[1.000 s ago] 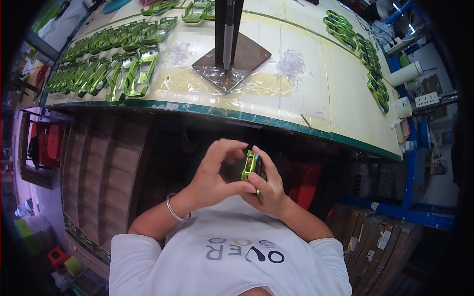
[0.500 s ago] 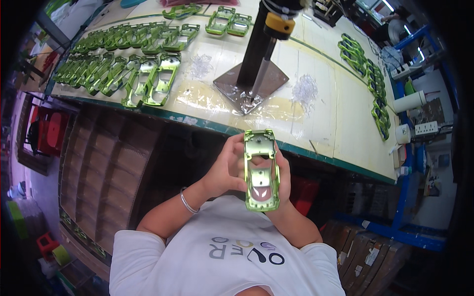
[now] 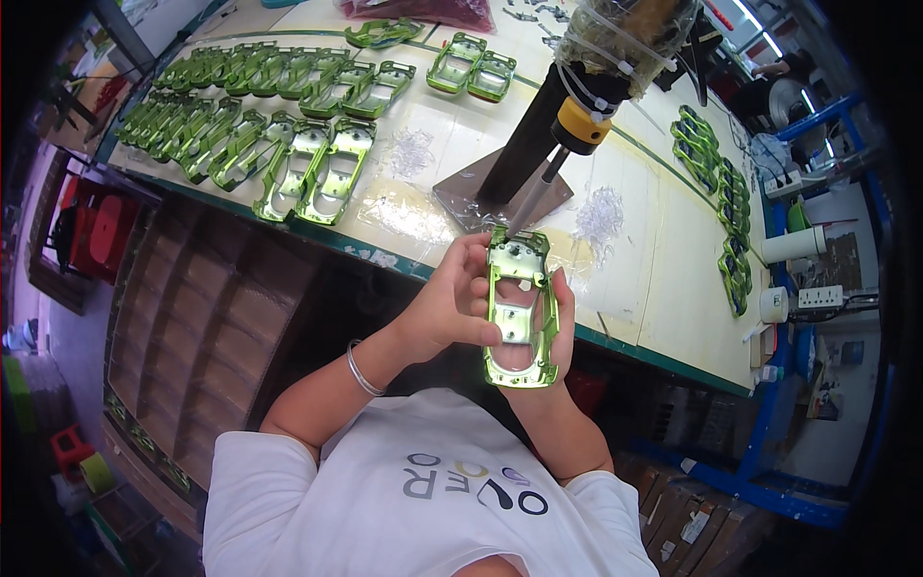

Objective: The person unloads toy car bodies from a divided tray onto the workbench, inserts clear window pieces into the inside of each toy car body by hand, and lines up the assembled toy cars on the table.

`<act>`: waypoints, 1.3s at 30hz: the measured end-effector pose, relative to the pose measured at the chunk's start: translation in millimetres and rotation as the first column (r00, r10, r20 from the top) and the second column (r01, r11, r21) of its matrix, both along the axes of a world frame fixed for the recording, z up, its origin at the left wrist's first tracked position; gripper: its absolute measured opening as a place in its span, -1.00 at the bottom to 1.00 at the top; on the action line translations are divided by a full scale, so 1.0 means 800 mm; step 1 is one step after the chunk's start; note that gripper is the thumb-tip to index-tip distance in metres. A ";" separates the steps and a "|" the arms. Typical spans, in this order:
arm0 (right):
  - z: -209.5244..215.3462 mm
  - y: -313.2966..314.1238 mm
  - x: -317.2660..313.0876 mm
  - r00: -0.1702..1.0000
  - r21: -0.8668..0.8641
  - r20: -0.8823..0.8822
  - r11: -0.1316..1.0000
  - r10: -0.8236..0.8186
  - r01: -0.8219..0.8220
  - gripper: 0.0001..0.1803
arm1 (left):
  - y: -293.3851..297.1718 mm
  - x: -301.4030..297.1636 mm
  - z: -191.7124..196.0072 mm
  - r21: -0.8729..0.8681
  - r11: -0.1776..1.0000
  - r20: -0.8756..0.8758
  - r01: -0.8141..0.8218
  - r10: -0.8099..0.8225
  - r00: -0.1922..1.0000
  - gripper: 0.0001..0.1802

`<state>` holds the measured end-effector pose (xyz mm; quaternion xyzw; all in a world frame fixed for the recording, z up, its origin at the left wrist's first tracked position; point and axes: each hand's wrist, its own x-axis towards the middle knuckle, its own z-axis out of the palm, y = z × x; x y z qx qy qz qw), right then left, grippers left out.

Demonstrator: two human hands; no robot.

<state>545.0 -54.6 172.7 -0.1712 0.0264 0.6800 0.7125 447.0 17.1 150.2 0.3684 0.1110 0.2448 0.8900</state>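
Observation:
A shiny green toy car body shell [image 3: 520, 325], with open window cutouts, is held upright between my two hands in front of the bench edge. My left hand [image 3: 444, 306] grips its left side, thumb on the near face and fingers behind. My right hand [image 3: 561, 322] closes round its right side, its fingers mostly hidden behind the shell. A thin metal rod [image 3: 535, 192] slants down from a dark post with a yellow collar [image 3: 581, 125]. The rod's tip overlaps the shell's far end; whether they touch I cannot tell.
Rows of similar green shells [image 3: 332, 175] lie on the bench [image 3: 423, 212] at left, more [image 3: 733, 207] along its right side. Clear plastic shavings [image 3: 601, 213] lie beside the post's square base plate [image 3: 471, 192]. A compartmented brown tray [image 3: 192, 298] stands below left.
My hands have raised the shell a little away from me, tilting it, so its far end now meets the rod in view. The whole view has shifted and turned slightly.

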 end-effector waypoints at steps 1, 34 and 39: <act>0.000 0.000 0.001 1.000 -0.001 0.024 1.000 0.000 0.000 -0.29 | 0.001 0.001 -0.002 0.010 1.000 -0.007 0.002 -0.001 1.000 0.04; 0.022 -0.009 -0.008 0.982 -0.036 0.158 0.993 -0.106 0.113 -0.38 | 0.002 0.001 0.034 0.073 0.997 -0.196 -0.002 0.016 0.980 -0.01; 0.018 -0.011 -0.003 0.938 -0.012 0.342 0.998 -0.055 0.062 -0.38 | 0.004 0.001 0.044 0.059 0.998 -0.197 0.019 -0.008 0.980 -0.05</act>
